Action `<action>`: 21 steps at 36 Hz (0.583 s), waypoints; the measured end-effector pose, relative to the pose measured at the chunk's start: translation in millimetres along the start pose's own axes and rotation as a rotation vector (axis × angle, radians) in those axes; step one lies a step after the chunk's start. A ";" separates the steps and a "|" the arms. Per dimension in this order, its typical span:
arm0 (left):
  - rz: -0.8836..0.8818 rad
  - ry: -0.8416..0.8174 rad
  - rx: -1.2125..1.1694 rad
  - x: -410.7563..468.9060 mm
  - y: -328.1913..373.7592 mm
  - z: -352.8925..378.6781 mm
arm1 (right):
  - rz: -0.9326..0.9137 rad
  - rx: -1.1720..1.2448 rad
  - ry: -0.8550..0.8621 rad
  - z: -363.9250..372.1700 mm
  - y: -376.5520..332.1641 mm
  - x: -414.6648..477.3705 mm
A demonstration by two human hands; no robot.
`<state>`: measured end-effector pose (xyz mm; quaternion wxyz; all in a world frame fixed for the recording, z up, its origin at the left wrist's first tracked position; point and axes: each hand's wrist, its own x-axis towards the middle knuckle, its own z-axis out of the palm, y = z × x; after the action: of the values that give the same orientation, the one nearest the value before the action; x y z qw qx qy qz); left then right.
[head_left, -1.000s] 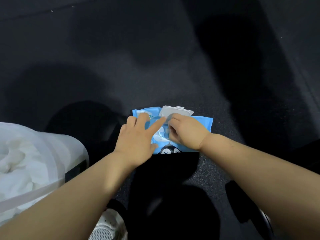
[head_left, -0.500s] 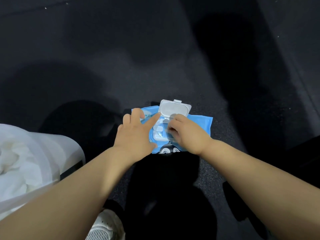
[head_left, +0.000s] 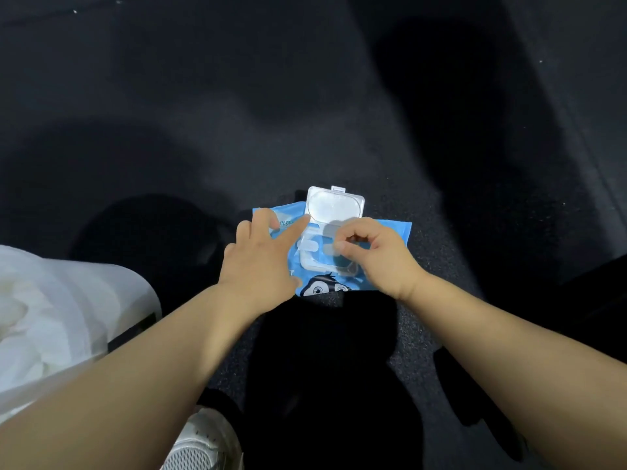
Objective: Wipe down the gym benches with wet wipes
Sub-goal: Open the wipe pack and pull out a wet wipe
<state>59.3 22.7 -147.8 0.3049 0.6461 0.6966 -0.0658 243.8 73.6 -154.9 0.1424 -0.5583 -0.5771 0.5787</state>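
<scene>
White translucent bag (head_left: 51,317): far left, crumpled white contents. White shoe (head_left: 203,442): bottom edge. Left hand (head_left: 261,262): fingers straight, pressing flat on the left half of the wet wipes pack (head_left: 390,228), forefinger touching the near-left corner of the lid (head_left: 334,205). Pack: blue, flat on the dark floor (head_left: 305,96), lid flipped up and open. Right hand (head_left: 376,256): over the pack's opening, thumb and forefinger curled together; whether they pinch anything cannot be told.
</scene>
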 end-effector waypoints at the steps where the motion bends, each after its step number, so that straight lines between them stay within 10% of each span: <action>1: 0.009 0.000 -0.007 0.5 0.0 -1.1 | 0.028 0.043 0.003 -1.1 1.1 0.3; 11: -0.006 0.014 -0.045 -0.3 1.0 -3.7 | 0.066 0.072 0.032 3.6 -3.3 -6.2; 21: 0.009 0.049 0.100 3.7 5.8 -6.1 | 0.311 0.662 0.017 -2.5 -7.7 -8.2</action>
<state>62.8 29.8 -143.1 0.2553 0.6652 0.6967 -0.0834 244.9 70.5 -143.8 0.2305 -0.5679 -0.2656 0.7442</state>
